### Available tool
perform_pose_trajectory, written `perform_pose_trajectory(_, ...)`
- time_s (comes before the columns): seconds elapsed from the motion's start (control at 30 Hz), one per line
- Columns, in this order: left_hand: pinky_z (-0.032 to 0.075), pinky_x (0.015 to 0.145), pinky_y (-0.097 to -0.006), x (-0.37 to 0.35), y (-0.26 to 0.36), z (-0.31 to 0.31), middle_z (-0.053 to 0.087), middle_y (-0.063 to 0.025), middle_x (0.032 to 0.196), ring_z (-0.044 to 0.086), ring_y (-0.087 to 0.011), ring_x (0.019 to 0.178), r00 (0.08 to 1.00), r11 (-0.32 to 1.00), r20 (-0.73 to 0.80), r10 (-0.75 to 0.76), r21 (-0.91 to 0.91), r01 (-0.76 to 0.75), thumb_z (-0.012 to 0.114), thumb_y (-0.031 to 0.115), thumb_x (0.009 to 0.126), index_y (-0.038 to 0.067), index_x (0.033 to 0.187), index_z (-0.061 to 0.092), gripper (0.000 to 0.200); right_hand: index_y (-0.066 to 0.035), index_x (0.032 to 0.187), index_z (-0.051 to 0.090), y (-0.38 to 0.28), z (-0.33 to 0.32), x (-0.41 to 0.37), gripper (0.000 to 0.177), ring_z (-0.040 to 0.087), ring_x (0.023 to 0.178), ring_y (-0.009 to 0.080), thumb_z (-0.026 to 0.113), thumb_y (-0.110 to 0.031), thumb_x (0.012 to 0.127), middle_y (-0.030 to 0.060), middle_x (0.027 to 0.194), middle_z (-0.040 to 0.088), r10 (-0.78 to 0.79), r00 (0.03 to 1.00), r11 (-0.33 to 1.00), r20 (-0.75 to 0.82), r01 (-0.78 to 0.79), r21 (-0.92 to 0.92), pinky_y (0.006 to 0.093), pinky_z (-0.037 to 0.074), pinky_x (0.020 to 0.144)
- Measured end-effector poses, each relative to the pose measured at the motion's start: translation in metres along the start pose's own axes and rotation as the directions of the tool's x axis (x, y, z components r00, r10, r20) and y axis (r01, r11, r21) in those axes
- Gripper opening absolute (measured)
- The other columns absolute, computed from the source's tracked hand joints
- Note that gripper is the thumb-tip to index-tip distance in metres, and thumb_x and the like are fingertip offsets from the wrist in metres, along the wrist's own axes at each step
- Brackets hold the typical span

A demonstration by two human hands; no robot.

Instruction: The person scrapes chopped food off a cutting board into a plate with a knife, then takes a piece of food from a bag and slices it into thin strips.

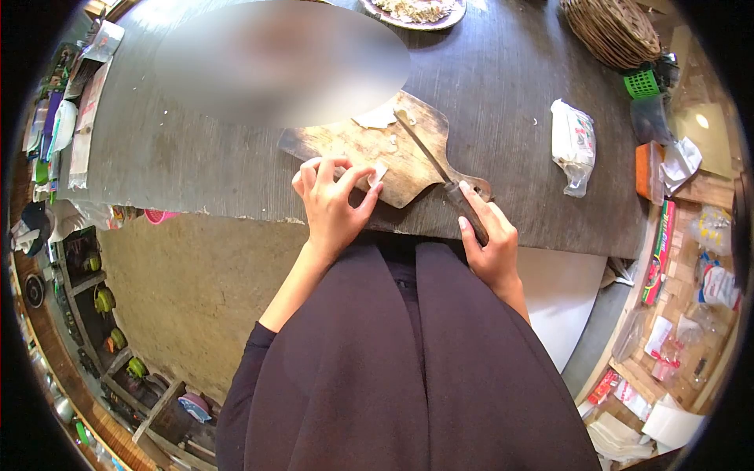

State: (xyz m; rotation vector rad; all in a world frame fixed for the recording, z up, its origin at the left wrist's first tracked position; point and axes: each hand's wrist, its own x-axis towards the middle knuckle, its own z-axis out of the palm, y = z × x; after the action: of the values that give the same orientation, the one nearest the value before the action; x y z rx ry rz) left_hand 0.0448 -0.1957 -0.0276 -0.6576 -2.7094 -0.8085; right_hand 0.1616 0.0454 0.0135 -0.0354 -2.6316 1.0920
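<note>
My left hand (334, 200) pinches a small white piece (378, 173) between thumb and fingers, at the near edge of a worn wooden cutting board (420, 161). Its exact kind is too small to make out. My right hand (491, 239) is wrapped round the dark handle of a knife (425, 147). The narrow blade slants over the board's right part, its tip pointing away from me. Near that tip lie a flat white piece (375, 118) and a few pale scraps. A blurred patch hides the board's far left side.
A plate of pale shreds (416, 11) stands at the table's far side. To the right lie a white plastic packet (573, 145), a wicker basket (613, 31), a green basket (641, 82) and an orange box (649, 173). The dark table's near edge (259, 217) runs before me.
</note>
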Motion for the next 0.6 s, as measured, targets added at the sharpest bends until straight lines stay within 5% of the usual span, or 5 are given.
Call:
perform_pose_trajectory(0.13, 0.034, 0.102, -0.0438, 0.003, 0.003, 0.0, 0.063, -0.001, 0.112, 0.049, -0.0277, 0.118, 0.998, 0.999, -0.055, 0.013, -0.031, -0.015, 0.087, 0.027, 0.08, 0.025, 0.104, 0.08, 0.025, -0.005, 0.142, 0.063, -0.003, 0.0, -0.002, 0.05, 0.073, 0.103, 0.0363, 0.072, -0.009, 0.092, 0.0197, 0.123, 0.073, 0.065, 0.998, 0.998, 0.022, -0.066, 0.011, 0.0405, 0.058, 0.089)
perform_pose_trajectory(0.43, 0.034, 0.101, -0.0441, 0.01, 0.005, 0.004, 0.063, 0.0021, 0.109, 0.051, -0.0281, 0.115, 0.997, 0.996, -0.002, 0.082, -0.021, -0.082, 0.081, 0.019, 0.084, 0.027, 0.108, 0.08, 0.026, -0.005, 0.141, 0.056, 0.007, -0.006, -0.009, 0.048, 0.071, 0.096, 0.0414, 0.068, -0.011, 0.095, 0.0208, 0.125, 0.069, 0.055, 0.978, 0.996, 0.202, -0.039, -0.081, 0.0468, 0.057, 0.082)
perform_pose_trajectory(0.53, 0.034, 0.101, -0.0446, 0.012, 0.006, 0.003, 0.063, 0.0012, 0.11, 0.05, -0.0282, 0.115, 0.994, 0.994, 0.01, 0.105, 0.018, -0.105, 0.08, 0.017, 0.085, 0.028, 0.111, 0.08, 0.028, -0.008, 0.142, 0.055, 0.005, -0.008, -0.009, 0.049, 0.071, 0.095, 0.0412, 0.067, -0.012, 0.095, 0.021, 0.126, 0.068, 0.134, 0.965, 0.99, 0.224, -0.119, -0.079, 0.0479, 0.057, 0.08)
perform_pose_trajectory(0.6, 0.033, 0.101, -0.045, 0.013, 0.005, 0.003, 0.062, 0.0005, 0.111, 0.05, -0.0282, 0.116, 0.994, 0.993, 0.02, 0.11, 0.036, -0.111, 0.081, 0.018, 0.084, 0.029, 0.113, 0.08, 0.03, -0.016, 0.146, 0.056, -0.001, -0.009, -0.003, 0.051, 0.07, 0.084, 0.038, 0.067, -0.013, 0.096, 0.0164, 0.113, 0.07, 0.058, 0.983, 0.998, 0.174, -0.052, -0.037, 0.0471, 0.056, 0.073)
